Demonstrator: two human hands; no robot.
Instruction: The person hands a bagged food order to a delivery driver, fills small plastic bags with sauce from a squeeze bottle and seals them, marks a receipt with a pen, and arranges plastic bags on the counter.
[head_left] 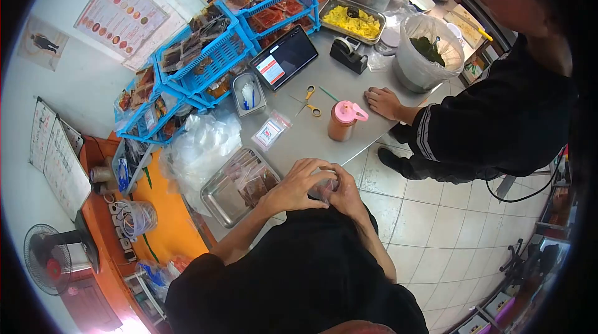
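Observation:
My left hand (295, 186) is curled with its fingers closed at the table's front edge. Facing it, my right hand (346, 197) is bent in the same way. Between them they grip a small clear plastic bag (322, 189), mostly covered by the fingers; its contents cannot be made out. Just left of my left hand, a metal tray (219, 194) holds several plastic packets (252, 183) with dark brown contents. Beyond my hands stands a brown bottle with a pink lid (344, 123).
On the steel table (299, 141) lie yellow-handled scissors (309, 102), a labelled packet (271, 130), a tablet (284, 59) and a tape dispenser (349, 54). Blue baskets (202, 60) line the left. A co-worker's hand (383, 102) rests near a white bucket (430, 54).

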